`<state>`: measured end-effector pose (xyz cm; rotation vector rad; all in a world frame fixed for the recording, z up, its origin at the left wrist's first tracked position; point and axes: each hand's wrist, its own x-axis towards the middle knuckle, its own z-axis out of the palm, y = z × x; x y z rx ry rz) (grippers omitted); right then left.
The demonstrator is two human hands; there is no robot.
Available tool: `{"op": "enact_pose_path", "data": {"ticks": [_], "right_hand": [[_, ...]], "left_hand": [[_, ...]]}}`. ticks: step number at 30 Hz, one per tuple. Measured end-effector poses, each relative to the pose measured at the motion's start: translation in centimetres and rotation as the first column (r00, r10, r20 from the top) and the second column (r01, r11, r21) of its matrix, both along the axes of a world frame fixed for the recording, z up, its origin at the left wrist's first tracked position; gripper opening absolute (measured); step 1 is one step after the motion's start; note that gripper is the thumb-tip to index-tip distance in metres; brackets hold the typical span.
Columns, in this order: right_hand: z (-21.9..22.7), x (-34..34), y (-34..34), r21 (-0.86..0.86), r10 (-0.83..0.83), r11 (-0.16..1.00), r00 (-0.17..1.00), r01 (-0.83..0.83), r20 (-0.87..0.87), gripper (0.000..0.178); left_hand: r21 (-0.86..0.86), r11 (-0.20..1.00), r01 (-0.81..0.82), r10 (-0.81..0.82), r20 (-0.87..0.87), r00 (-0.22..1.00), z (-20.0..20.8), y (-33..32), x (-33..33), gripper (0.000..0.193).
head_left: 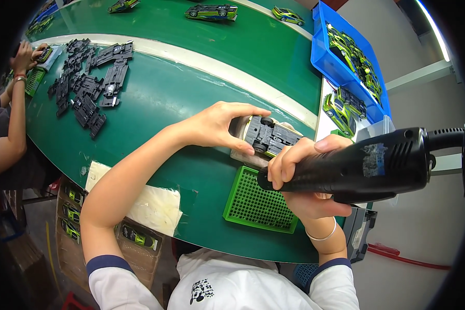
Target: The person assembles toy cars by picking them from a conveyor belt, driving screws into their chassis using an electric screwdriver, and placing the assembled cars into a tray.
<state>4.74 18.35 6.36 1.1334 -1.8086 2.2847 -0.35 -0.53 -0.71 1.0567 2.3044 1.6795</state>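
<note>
An upside-down toy car [274, 138] lies with its dark grey chassis and wheels facing up, seated in a pale holder. My left hand [216, 124] grips one end of it, thumb on the near side and fingers on the far side. Wrapped around a black electric screwdriver [369, 168] is my right hand [293, 157]. The screwdriver's front end is close to the car's near right side; I cannot tell whether its tip touches, since the fingers hide part of it. Just below the car sits a green perforated tray [261, 226].
Loose black chassis plates [88, 85] are piled at the left. A blue bin [319, 49] of toy cars stands at the far right, with more cars [340, 114] beside it. Cars lie on the far green strip [274, 44]. Another person's arm [16, 116] works at far left.
</note>
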Motion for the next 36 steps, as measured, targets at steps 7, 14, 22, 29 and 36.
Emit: {"op": "enact_pose_path", "data": {"ticks": [7,14,22,29,36], "right_hand": [[2.0,-0.3,1.2,-0.124,0.007,0.992,0.994,-0.020,-0.106,0.085],[4.9,-1.2,4.1,-0.250,-0.097,0.968,0.963,0.032,-0.253,0.087],[3.3,-3.7,6.8,-0.175,-0.223,0.966,0.955,0.190,-0.197,0.089],[2.6,-3.1,6.0,-0.015,-0.336,0.942,0.942,0.336,-0.007,0.089],[1.5,-4.0,6.0,-0.010,-0.319,0.948,0.948,0.319,-0.005,0.087]], "left_hand": [[0.014,0.999,-0.030,0.031,-0.053,0.998,1.2,0.6,0.4,0.074],[-0.253,0.952,-0.175,-0.012,-0.601,0.799,3.5,3.4,1.5,0.056],[-0.368,0.920,-0.137,-0.123,-0.601,0.790,3.9,6.1,0.9,0.042],[-0.382,0.909,-0.167,-0.100,-0.588,0.802,4.3,6.4,1.1,0.040],[-0.384,0.908,-0.168,-0.096,-0.581,0.808,4.4,6.4,0.9,0.042]]}}
